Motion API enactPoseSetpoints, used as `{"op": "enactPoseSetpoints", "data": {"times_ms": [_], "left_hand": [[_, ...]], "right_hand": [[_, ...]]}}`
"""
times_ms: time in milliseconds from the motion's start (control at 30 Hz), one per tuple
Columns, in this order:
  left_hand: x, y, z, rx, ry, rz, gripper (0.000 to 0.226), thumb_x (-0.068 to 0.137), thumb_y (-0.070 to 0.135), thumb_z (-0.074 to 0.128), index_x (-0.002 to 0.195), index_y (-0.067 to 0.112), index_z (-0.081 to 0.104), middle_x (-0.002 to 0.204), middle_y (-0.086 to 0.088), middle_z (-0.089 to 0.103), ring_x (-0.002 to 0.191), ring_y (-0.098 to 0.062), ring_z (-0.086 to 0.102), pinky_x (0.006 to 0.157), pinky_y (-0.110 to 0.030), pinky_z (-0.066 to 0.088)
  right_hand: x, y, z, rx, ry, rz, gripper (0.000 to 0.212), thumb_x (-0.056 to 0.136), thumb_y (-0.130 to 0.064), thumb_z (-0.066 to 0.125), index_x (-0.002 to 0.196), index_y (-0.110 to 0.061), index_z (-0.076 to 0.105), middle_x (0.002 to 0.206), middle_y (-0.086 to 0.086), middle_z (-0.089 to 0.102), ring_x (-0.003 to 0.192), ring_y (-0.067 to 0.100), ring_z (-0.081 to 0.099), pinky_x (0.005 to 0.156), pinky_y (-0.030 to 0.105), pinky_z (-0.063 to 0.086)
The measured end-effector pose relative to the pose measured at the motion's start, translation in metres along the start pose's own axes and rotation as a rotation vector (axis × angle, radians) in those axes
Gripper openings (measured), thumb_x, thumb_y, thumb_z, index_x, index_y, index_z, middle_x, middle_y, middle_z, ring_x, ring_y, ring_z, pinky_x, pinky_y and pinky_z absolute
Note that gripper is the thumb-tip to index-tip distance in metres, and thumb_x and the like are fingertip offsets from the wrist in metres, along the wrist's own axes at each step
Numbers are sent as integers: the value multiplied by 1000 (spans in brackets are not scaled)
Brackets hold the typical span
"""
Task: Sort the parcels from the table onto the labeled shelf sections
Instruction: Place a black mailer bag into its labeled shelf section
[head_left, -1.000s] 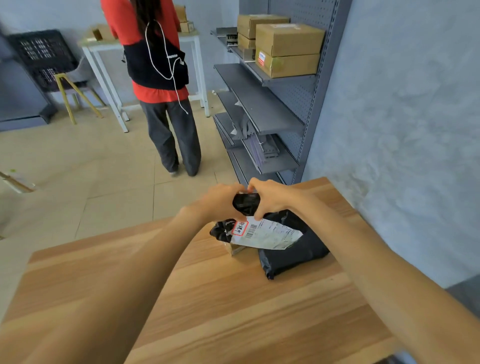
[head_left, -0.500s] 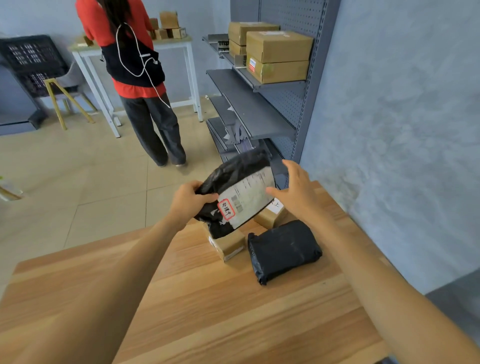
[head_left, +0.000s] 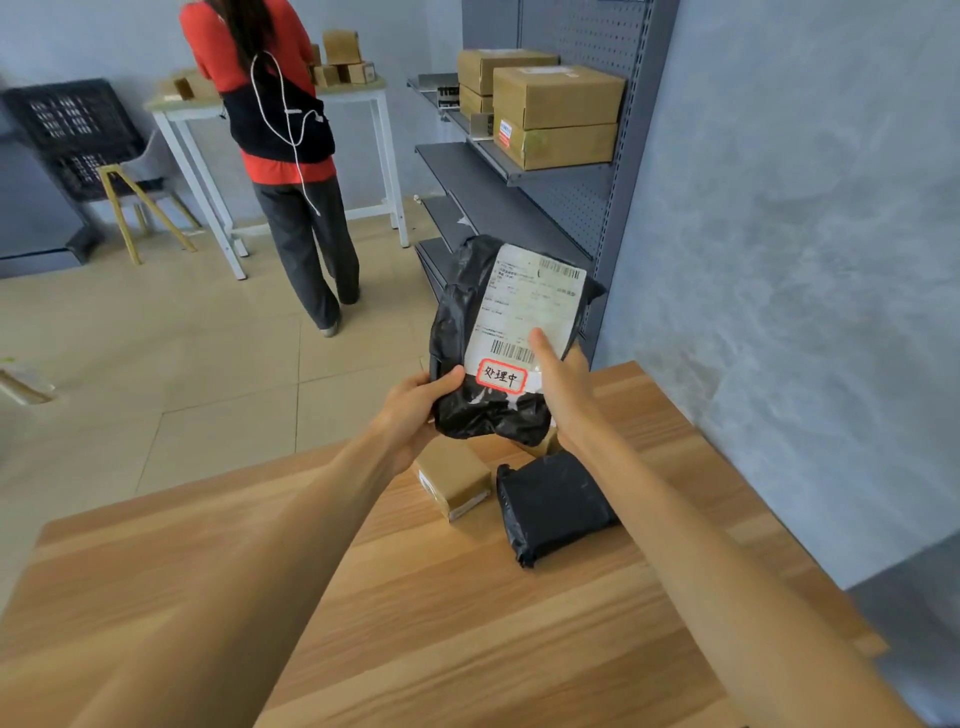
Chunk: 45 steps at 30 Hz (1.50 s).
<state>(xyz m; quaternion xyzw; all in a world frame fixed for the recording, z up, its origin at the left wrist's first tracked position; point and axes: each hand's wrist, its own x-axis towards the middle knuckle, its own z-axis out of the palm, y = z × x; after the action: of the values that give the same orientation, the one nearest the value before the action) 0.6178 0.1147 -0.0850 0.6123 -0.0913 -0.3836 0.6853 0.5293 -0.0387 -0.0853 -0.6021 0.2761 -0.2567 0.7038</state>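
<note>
Standing nearly upright above the far edge of the wooden surface (head_left: 467, 623), a black poly mailer (head_left: 467, 332) is held by both hands. Its white shipping label (head_left: 524, 306) carries barcodes and fine print too small to read; a red-bordered sticker (head_left: 501, 376) reads "处理中". The left hand (head_left: 415, 410) is curled round the mailer's lower left edge, thumb in front. The right hand (head_left: 563, 384) supports the right side, thumb pressed flat on the label. On the surface below lie a small cardboard box (head_left: 454, 480) and a second black mailer (head_left: 553, 506). Cardboard boxes (head_left: 558, 114) sit on the grey shelf (head_left: 524, 171) beyond.
</note>
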Motion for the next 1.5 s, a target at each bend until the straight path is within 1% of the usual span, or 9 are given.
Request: {"op": "enactPoseSetpoints", "data": {"times_ms": [200,300,467,600,733,967,1167,1333,1500], "left_hand": [[-5,18,-9,101,-8,109,59,75,65,57,114,21,65,114,-3,66,105,-21,62,82,-31,50],[-6,33,-8,192,28,154,65,72,72,55,118,26,60,113,5,65,102,-15,62,77,-28,49],[-5,30,3,291,126,209,21,83,33,72,99,29,59,100,7,72,88,-8,70,69,-23,56],[-10,24,13,248,115,225,16,88,17,68,98,25,58,97,5,71,81,-9,70,56,-18,55],[-17,24,22,295,59,227,12,90,18,65,95,27,58,98,3,71,84,-12,70,58,-21,55],[-34,27,24,321,-66,186,22,92,34,61,109,22,60,107,1,70,99,-18,67,86,-34,54],[-54,28,8,808,-51,401,55,94,48,50,138,16,46,128,2,58,116,-18,55,96,-32,44],[-76,23,-17,1374,-160,685,52,91,45,55,134,16,52,135,-3,56,123,-21,51,101,-38,44],[-108,21,-17,1396,-231,771,48,95,46,48,133,17,54,136,-3,55,124,-24,51,100,-42,44]], "right_hand": [[-2,-11,-11,-122,-69,-21,35,96,-32,59,127,-19,57,118,-2,69,100,11,68,83,28,57],[-8,-15,-14,-158,-175,-10,24,95,-31,61,118,-25,60,110,-5,72,93,7,70,79,25,58],[-19,-13,-10,-217,-177,-32,32,93,-30,64,124,-22,58,113,-5,71,99,11,69,86,32,57],[-28,-6,-13,-215,-119,2,39,92,-31,65,127,-18,56,115,-1,70,101,13,68,89,36,56],[-40,-4,-22,-212,-70,39,24,92,-34,65,113,-24,62,108,-3,73,90,9,71,74,25,58],[-75,-20,-28,-240,48,-22,22,92,-35,65,110,-24,64,81,-20,71,70,-8,68,51,7,47],[-121,-25,-29,-153,184,-5,26,93,-27,64,118,-19,62,108,-1,72,97,13,70,75,23,57],[-172,-25,-23,-201,296,13,23,92,-25,65,113,-17,65,108,1,72,98,17,69,87,32,56],[-227,-24,-21,-212,449,7,14,91,-29,65,104,-21,65,99,-1,72,89,14,70,81,30,57]]}}
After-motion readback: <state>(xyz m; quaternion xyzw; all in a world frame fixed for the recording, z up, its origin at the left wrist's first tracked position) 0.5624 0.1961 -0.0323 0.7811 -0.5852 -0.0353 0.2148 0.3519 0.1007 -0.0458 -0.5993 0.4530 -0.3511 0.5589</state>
